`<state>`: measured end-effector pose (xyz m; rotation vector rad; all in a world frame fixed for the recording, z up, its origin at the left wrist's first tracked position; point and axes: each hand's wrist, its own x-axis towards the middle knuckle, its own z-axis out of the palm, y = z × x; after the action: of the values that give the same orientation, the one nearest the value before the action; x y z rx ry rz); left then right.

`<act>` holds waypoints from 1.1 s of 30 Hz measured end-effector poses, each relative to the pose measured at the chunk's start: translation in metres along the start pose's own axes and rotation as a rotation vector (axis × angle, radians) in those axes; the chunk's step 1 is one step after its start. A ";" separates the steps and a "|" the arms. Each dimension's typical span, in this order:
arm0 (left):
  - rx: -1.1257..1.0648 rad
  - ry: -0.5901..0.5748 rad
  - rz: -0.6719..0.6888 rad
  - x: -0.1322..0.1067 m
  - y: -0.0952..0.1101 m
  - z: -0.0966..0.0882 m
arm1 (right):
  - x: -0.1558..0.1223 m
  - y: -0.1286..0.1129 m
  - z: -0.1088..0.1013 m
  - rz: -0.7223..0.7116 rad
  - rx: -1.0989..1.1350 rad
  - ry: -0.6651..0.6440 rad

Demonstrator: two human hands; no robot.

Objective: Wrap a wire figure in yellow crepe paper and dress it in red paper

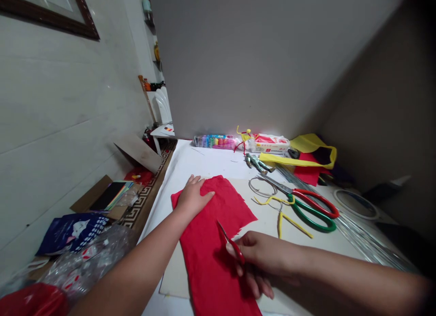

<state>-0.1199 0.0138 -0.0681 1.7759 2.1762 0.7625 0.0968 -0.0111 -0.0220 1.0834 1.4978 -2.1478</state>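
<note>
At the far left, a crumpled clear plastic bag (pixel 86 261) beside a dark blue printed pouch (pixel 70 234), and past them a brown cardboard box (pixel 90 193) with a stack of coloured paper (pixel 111 195) on it. Next, the left hand (pixel 192 197), grip open, palm pressed flat on a long, rumpled sheet of red fabric (pixel 211 248) near its far end. That sheet on a white-covered counter (pixel 207 164), long axis running far to near, right edge ragged.

Then the right hand (pixel 262 257), grip closed around small red-handled scissors (pixel 232 244), blades angled far and left, tips just above the fabric. Fabric mostly left of and beneath that grip, with the right hand nearer the near end and the left nearer the far end.

Further right, large scissors with red and green handles (pixel 313 211) beside a yellow pipe cleaner (pixel 284 220), then a bundle of long metal rods (pixel 369 243).
</note>
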 end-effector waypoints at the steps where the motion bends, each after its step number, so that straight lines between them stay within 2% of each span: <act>1: 0.001 0.002 -0.004 0.000 0.000 0.000 | 0.001 -0.002 0.000 0.002 -0.010 0.013; 5: 0.007 0.008 -0.024 -0.001 0.000 0.000 | 0.002 -0.005 -0.002 0.012 -0.023 0.019; 12: 0.000 0.004 -0.026 0.000 0.000 -0.001 | -0.004 0.007 -0.005 0.028 -0.018 -0.013; 26: 0.014 0.030 0.002 0.001 -0.002 0.000 | 0.005 -0.013 -0.002 0.034 -0.074 0.045; 33: 0.022 0.039 0.009 0.002 -0.003 0.002 | 0.007 -0.006 -0.004 -0.016 -0.054 0.059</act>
<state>-0.1218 0.0158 -0.0709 1.7966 2.2113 0.7854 0.0900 -0.0040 -0.0234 1.1293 1.5864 -2.0901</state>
